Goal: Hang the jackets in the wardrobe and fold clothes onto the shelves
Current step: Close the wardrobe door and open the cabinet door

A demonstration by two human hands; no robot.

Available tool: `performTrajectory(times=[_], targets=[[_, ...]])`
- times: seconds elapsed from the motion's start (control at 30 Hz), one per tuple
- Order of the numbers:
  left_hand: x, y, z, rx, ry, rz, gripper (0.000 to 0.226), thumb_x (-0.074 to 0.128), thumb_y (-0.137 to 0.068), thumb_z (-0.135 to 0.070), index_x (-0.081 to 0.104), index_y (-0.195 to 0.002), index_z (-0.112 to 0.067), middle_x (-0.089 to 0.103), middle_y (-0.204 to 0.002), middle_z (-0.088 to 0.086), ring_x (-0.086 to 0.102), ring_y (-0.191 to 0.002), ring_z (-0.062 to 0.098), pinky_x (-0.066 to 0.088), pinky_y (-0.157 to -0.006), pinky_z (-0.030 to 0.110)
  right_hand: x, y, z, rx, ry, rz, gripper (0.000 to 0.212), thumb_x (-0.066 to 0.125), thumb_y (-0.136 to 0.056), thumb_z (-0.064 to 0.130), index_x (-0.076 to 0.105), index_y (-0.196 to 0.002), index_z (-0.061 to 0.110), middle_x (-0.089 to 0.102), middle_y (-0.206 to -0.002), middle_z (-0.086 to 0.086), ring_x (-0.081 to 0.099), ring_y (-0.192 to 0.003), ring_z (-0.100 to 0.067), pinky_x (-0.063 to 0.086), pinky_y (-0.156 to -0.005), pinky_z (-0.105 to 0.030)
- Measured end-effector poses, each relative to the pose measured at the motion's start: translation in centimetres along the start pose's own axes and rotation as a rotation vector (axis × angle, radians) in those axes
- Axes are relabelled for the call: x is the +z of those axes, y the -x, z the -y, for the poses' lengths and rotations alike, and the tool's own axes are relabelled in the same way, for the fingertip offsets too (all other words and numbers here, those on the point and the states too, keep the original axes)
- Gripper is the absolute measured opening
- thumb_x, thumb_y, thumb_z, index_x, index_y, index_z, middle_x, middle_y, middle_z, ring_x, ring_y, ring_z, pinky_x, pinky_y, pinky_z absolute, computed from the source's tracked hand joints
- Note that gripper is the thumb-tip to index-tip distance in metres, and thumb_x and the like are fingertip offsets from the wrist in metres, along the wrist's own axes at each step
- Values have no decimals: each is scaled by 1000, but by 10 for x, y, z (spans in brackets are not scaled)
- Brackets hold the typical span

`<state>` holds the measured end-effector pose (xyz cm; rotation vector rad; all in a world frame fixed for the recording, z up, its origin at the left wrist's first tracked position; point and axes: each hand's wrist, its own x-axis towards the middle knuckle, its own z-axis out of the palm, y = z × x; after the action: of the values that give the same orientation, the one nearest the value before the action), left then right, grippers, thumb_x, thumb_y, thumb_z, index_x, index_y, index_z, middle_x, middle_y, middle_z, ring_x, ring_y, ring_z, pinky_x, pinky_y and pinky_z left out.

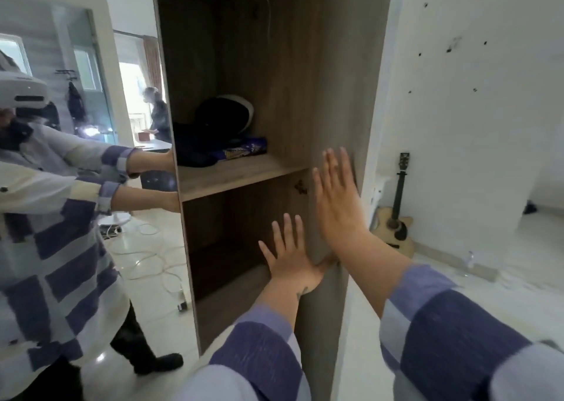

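Observation:
A tall wooden wardrobe compartment (305, 80) stands open in front of me. Its shelf (232, 178) carries dark clothes (195, 147), a black-and-white helmet-like object (229, 114) and a blue patterned packet (244, 150). The space below the shelf holds nothing I can see. My left hand (290, 257) is flat with fingers spread, thumb against the wardrobe's right side panel (335, 65). My right hand (338, 199) lies flat and open on the inner face of that same panel, just above the left. Neither hand holds anything. No jacket is in view.
A mirrored door (91, 156) on the left reflects me, a second person and cables on the tiled floor. An acoustic guitar (396, 214) leans on the white wall at right. White floor tiles (488, 266) spread out to the right.

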<state>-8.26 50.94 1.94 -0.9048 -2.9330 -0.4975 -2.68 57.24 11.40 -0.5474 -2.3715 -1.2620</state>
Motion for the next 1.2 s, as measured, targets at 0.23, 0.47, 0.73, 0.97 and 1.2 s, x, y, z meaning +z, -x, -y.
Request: performTrajectory(times=[0.23,0.47,0.73,0.97,1.2], targets=[[18,-41,-74,180,19,-4,119,20,-61,-93,-37,-140,-24,-47,-144,0,-42,-133,26,-16,-110,62,72,14,-66,80,41,4,71,20,-96,41,-9,-149,3,-14,-156,-25,-17,-144,-40,-25,-104,-61],[22,-114,-150,260,0,-63,126,41,-65,-88,-34,-142,-24,-44,-147,-2,-39,-136,24,-13,-111,62,171,5,-118,169,-140,-104,78,48,-85,40,16,-152,13,-2,-159,-18,-5,-148,-30,-32,-105,-54],[47,-197,-211,279,-121,-231,119,50,-77,-72,-42,-133,-21,-43,-148,3,-34,-139,27,-7,-110,62,287,-16,-150,264,-302,-276,82,66,-74,29,32,-148,14,19,-158,-16,10,-146,-29,10,-114,-58],[61,-242,-220,288,-241,-209,113,56,-81,-62,-31,-143,-29,-47,-145,-1,-31,-141,24,0,-112,65,356,-43,-153,252,-408,-57,108,79,-65,47,19,-152,22,2,-161,-12,-5,-147,-32,16,-112,-62],[58,-236,-217,296,-262,-209,113,61,-80,-59,-25,-146,-30,-43,-148,-1,-27,-143,24,9,-111,67,358,-43,-145,258,-387,-11,112,79,-67,44,11,-153,21,-6,-160,-14,-13,-146,-35,7,-111,-64]])
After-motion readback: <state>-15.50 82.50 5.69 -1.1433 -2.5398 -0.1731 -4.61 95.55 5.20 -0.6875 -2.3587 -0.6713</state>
